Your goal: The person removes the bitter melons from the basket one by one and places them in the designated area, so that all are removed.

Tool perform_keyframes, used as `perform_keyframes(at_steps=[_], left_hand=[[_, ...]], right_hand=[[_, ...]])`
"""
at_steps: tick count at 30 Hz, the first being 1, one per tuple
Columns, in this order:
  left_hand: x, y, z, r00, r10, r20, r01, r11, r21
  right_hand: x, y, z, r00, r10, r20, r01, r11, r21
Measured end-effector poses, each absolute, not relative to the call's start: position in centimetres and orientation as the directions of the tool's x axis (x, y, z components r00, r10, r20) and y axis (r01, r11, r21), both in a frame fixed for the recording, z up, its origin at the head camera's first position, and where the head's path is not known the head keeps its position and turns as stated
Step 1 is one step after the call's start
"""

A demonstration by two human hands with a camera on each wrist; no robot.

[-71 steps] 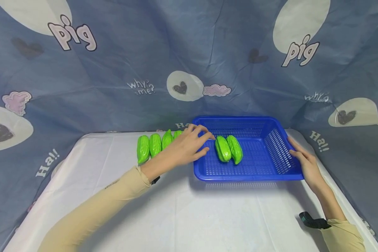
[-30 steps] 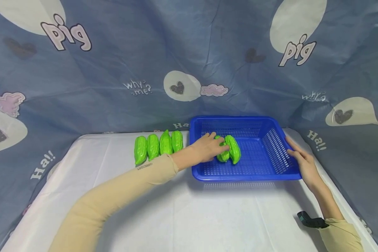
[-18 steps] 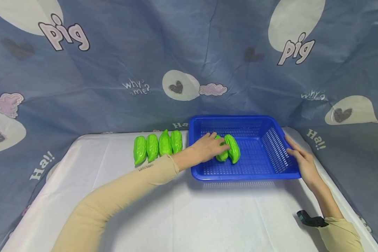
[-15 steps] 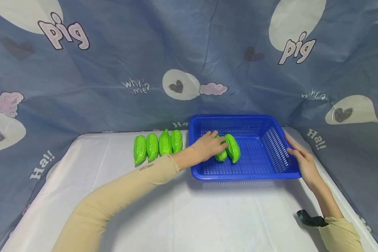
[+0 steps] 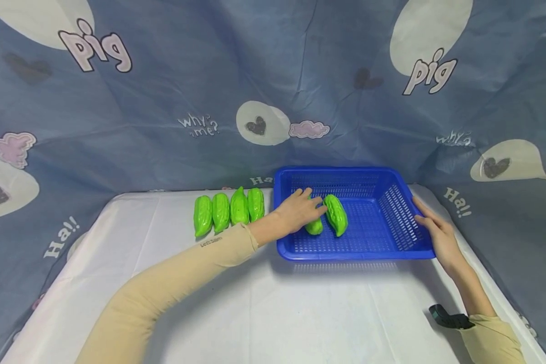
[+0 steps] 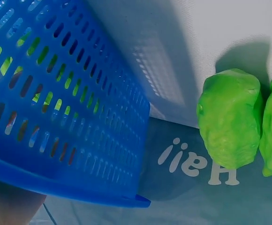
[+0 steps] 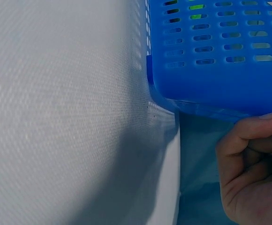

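Left hand (image 5: 299, 209) grips one gourd (image 5: 315, 228); right hand (image 5: 445, 240) holds the basket (image 5: 346, 256) by its rim.
I'd brace the basket and keep clear of the second gourd (image 5: 336, 217).

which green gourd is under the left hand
The left gourd of the two in the blue basket: the left hand covers much of it, unlike its right neighbour and the four gourds outside.

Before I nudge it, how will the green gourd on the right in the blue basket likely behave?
The green gourd may be slippery, since its skin shines. Its long, rounded body could roll sideways, though the lumpy surface might slow it. It is probably stiff: no sag shows.
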State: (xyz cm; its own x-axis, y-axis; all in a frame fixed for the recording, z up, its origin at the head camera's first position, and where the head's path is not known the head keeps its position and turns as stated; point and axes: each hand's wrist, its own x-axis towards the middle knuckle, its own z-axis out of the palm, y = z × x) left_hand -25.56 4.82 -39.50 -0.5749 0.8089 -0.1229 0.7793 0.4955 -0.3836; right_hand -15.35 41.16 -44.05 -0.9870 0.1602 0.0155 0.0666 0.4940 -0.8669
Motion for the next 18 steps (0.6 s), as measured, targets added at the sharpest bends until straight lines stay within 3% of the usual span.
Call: perform_keyframes(at_steps=[18], left_hand=[[-25.53, 4.67, -39.90, -0.562, 0.821, -0.098, 0.786, 0.493, -0.374]], right_hand=[[-15.30, 41.27, -44.46, -0.990, 0.137, 0.025, 0.044, 0.480, -0.876]])
